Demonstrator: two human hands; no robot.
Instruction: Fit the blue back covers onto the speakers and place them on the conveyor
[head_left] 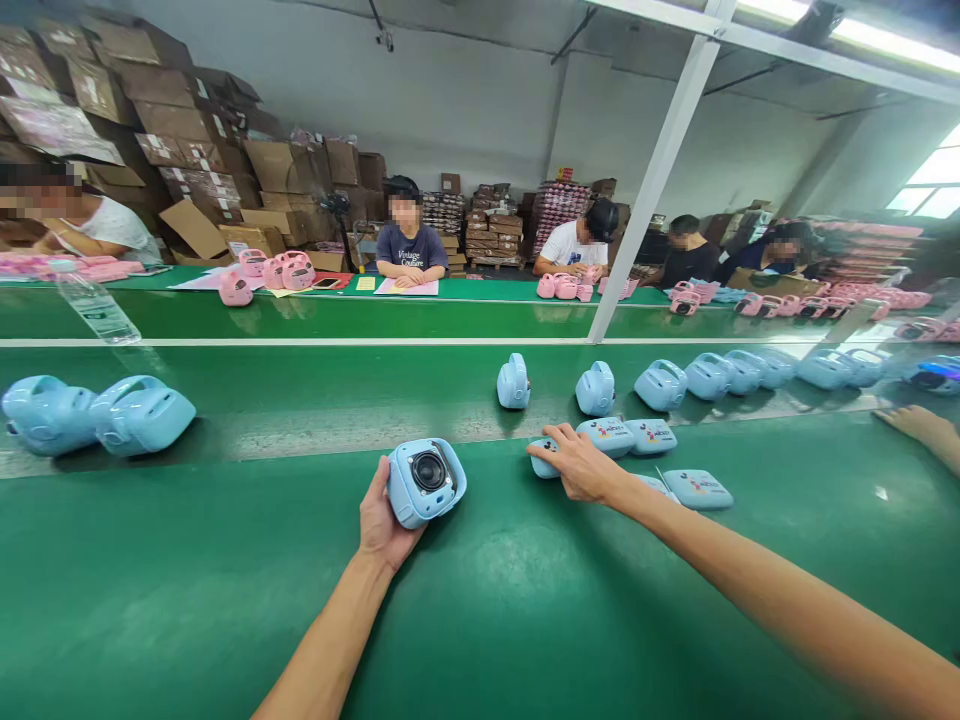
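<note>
My left hand [381, 525] is wrapped round the side of a light blue portable speaker [405, 500], its handle to the right and its round black driver showing at the open front. Over to the right, my right hand [589, 466] has its fingers on a light blue printed cover panel [541, 464], partly hidden under them. Beside that hand lie more cover panels [651, 436] with a cartoon figure and lettering. Another printed panel [699, 489] rests nearer to me, to the right of my wrist.
Blue speaker housings [513, 382] stand in a row along the green belt [337, 390], with two more housings [146, 415] at the left. Another person's hand [919, 425] reaches in from the right. A slanted white post [652, 180] rises beyond the belt; people sit across with pink housings [296, 270].
</note>
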